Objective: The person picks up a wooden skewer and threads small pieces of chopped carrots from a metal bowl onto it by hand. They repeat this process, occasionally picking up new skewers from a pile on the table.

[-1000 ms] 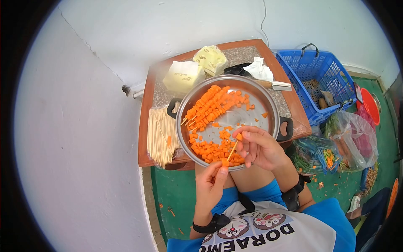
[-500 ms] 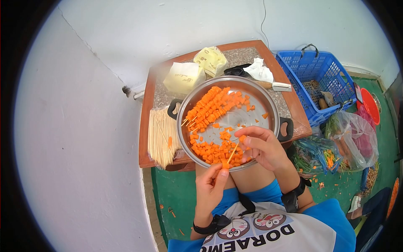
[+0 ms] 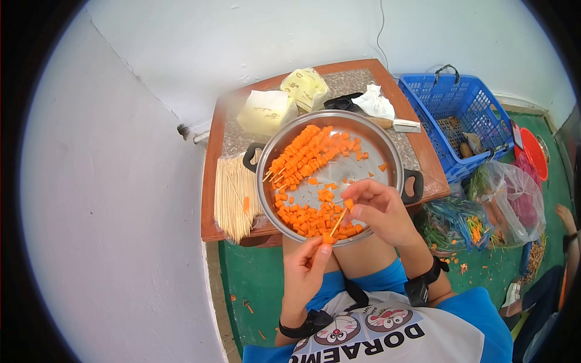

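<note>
Over the near rim of a steel pan (image 3: 396,148), my left hand (image 3: 305,266) pinches a carrot piece (image 3: 328,239) at the lower end of a wooden skewer (image 3: 339,222). At the skewer's upper end, my right hand (image 3: 378,212) holds another carrot piece (image 3: 348,204) between thumb and fingers. Loose carrot cubes (image 3: 302,221) lie in the near part of the pan. Several skewers threaded with carrot (image 3: 302,151) rest in its upper left part. A pile of bare skewers (image 3: 231,196) is left of the pan.
The wooden table (image 3: 209,193) also bears yellow packets (image 3: 266,112), a white tissue (image 3: 374,103) and a peeler-like tool (image 3: 405,125). At right are a blue crate (image 3: 436,133), a red basin (image 3: 532,154) and plastic bags (image 3: 508,199). Another person's hand (image 3: 566,219) shows at the far right.
The carrot piece in my right hand now sits at the skewer's upper tip, and my right fingers have shifted slightly. Another person's hand has come into view at the far right.
</note>
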A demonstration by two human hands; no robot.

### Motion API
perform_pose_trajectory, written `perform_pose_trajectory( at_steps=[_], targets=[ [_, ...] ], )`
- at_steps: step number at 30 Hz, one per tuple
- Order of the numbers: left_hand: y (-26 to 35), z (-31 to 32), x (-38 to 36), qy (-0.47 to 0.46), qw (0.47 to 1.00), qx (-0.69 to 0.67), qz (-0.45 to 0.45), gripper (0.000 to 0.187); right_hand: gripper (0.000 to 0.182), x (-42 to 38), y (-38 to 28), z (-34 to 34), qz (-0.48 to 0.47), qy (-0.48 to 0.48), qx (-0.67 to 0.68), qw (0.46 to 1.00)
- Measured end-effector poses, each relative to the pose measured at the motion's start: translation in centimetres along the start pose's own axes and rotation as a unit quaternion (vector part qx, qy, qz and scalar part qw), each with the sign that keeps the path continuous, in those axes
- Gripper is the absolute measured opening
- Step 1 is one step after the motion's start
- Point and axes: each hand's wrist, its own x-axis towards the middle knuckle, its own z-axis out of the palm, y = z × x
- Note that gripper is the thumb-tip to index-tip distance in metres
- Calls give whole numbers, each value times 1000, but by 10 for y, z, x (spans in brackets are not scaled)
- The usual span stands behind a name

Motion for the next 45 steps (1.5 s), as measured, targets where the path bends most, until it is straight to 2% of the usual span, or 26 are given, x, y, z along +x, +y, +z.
perform_pose_trajectory(
  at_steps=[2,8,17,30,36,39,41,42,44,45],
  targets=[
    [0,0,0,2,1000,3,2,20,21,0,1,-4,40,-13,56,998],
    [0,0,0,-3,1000,12,1,19,22,-2,2,-9,71,-48,127,988],
    [3,1,-1,-4,1000,20,8,19,24,-2,-1,-10,122,-20,212,969],
    [4,1,-2,-14,1000,15,2,20,22,-2,-4,-13,155,-32,210,965],
    [1,-1,-2,-13,1000,17,4,20,20,-3,-4,-11,131,-24,178,975],
    [2,-2,-2,-14,999,49,13,20,18,-5,-8,-8,127,-7,102,987],
    [8,0,-2,-24,999,45,6,20,17,-6,-11,-4,39,-7,-46,998],
    [8,0,-1,-24,999,45,7,20,17,-5,-9,-4,38,-7,-47,998],
    [6,3,-1,-25,1000,-10,-3,19,20,-4,-5,-3,-109,-27,-145,983],
    [6,2,-1,-25,1000,-10,-3,19,20,-5,-5,-3,-110,-27,-146,983]
  ],
)
